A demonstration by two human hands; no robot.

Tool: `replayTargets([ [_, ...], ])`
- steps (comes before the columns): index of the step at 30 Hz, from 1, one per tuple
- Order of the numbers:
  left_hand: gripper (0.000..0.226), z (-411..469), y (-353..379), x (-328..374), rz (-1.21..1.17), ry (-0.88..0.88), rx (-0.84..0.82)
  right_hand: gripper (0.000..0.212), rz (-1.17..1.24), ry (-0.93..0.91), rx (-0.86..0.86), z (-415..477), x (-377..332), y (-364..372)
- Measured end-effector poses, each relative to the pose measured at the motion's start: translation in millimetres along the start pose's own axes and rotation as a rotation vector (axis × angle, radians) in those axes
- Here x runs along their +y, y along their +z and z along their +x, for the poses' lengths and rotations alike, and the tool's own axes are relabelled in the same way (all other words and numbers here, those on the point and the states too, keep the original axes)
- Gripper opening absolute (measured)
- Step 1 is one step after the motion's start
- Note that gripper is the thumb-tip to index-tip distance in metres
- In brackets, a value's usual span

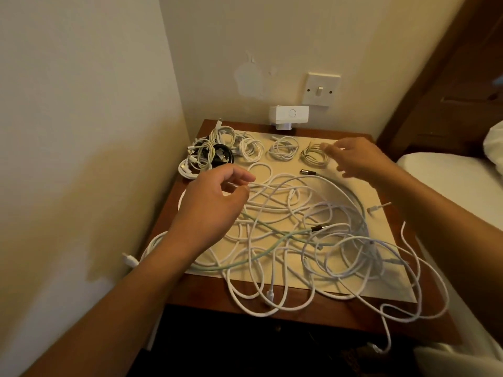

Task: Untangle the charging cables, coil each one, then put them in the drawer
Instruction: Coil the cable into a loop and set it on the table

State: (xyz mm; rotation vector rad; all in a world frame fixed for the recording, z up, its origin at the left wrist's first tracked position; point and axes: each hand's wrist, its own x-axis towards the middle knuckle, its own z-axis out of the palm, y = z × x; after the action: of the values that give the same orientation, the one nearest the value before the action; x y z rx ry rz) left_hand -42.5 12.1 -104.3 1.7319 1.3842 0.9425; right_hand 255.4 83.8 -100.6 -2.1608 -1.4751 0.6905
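Tangle of cables [285, 240] lies loose over the middle and front of the desk [326, 314], mostly on a cream mat [381, 213]. Its spread runs left to right. Loops overhang the front edge and front-right corner, and one plug hangs off the left edge. I count one mint-green cable [288, 234] among the white ones, running from front left toward the right.

At the back: three separate coils [283, 148] in a row, plus a heap [209, 153] of coils at back left, one black. The number in the heap is not readable.

Left hand [215, 197] is over the tangle's left side, thumb and forefinger narrow about a white strand. Whether they touch it, I cannot tell. Right hand [356, 159] hovers by the rightmost coil, fingers spread wide, holding nothing.

Walls hem the left and back, the bed [435, 180] the right. Open room is at the front.
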Motion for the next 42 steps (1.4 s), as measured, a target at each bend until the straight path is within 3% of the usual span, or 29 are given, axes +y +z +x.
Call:
replayTargets([
  [3,0.018,-5.6,0.0,3.8,0.024,0.011,-0.006,0.069,0.054,-0.039,-0.403,-48.2,-18.4,-16.5],
  [5,0.018,-10.0,-0.6,7.1,0.034,0.018,-0.004,0.046,-0.011,-0.111,-0.519,-72.7,-25.9,-25.6],
  [8,0.020,-17.6,-4.5,17.1,0.043,0.025,0.003,0.022,0.031,-0.230,-0.391,-96.7,-38.6,-45.4],
  [12,0.034,-28.3,-12.1,33.7,0.101,0.018,0.014,0.018,0.255,-0.315,-0.157,-124.8,-67.4,-87.2],
  [17,0.065,-42.6,-19.1,74.0,0.133,-0.026,-0.093,0.019,0.270,-0.510,-0.015,-168.0,-102.0,-141.5],
  [19,0.057,-44.4,-18.1,93.5,0.060,-0.024,-0.160,0.017,0.267,-0.573,0.026,-184.5,-112.5,-159.3],
  [21,0.029,-42.2,-16.9,108.8,-0.006,0.009,-0.215,0.016,0.258,-0.612,0.094,-195.1,-118.4,-172.5],
  [23,0.024,-40.9,-17.5,121.7,-0.115,0.026,-0.226,0.015,0.201,-0.624,0.183,-199.3,-117.4,-178.5],
  [27,0.026,-42.1,-29.1,145.3,-0.340,0.021,-0.091,0.013,0.109,-0.522,0.287,-193.7,-86.3,-170.2],
  [30,0.024,-44.7,-38.1,155.6,-0.446,0.077,0.047,0.016,0.047,-0.418,0.204,-187.3,-48.2,-146.6],
  [34,0.022,-49.8,-36.9,148.4,-0.479,0.122,0.103,0.060,-0.292,-0.209,-0.054,-172.2,12.7,-91.5],
  [36,0.020,-51.3,-33.8,141.4,-0.515,0.119,0.121,0.074,-0.338,-0.096,-0.135,-172.0,36.9,-60.9],
  [40,0.017,-57.3,-30.6,135.1,-0.543,0.087,0.120,0.046,-0.248,-0.012,-0.126,-175.3,65.7,-16.2],
  [42,0.018,-61.4,-31.3,130.2,-0.470,0.093,0.115,0.023,-0.058,0.042,-0.121,-173.0,69.9,-13.1],
])
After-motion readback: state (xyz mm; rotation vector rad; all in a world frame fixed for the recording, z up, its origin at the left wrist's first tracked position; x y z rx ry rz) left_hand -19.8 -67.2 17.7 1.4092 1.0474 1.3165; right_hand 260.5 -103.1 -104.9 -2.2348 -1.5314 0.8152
